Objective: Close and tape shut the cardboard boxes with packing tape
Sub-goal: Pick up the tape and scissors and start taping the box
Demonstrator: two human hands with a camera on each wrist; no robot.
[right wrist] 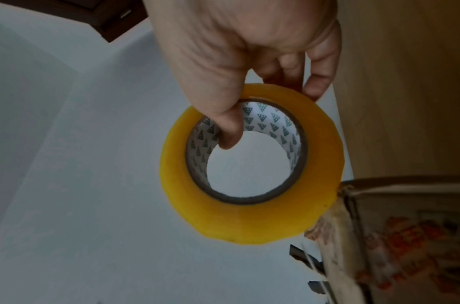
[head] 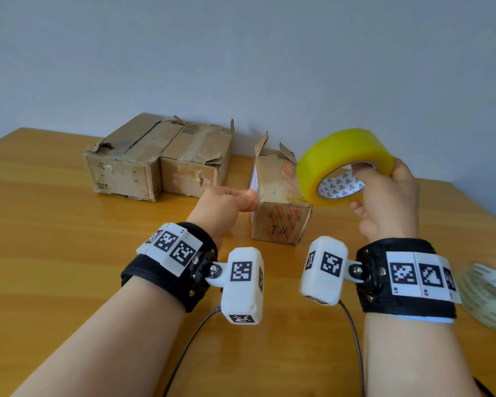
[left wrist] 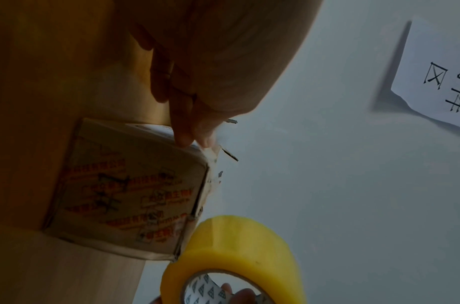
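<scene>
A small cardboard box (head: 278, 207) with red print stands on the wooden table (head: 69, 267), its back flaps sticking up. My left hand (head: 251, 200) reaches its top left edge; in the left wrist view thumb and forefinger (left wrist: 192, 142) pinch that edge of the box (left wrist: 125, 189). My right hand (head: 362, 187) holds a yellow roll of packing tape (head: 344, 159) in the air just above the box's right side. In the right wrist view its thumb (right wrist: 231, 131) hooks inside the roll's (right wrist: 249, 222) core and the fingers press on the outside. No loose tape end shows.
Two larger worn boxes (head: 123, 161) (head: 195, 159) sit side by side against the wall at the back left, flaps down. Another tape roll (head: 487, 293), blurred, lies at the right edge. A paper sign (left wrist: 436, 67) hangs on the wall.
</scene>
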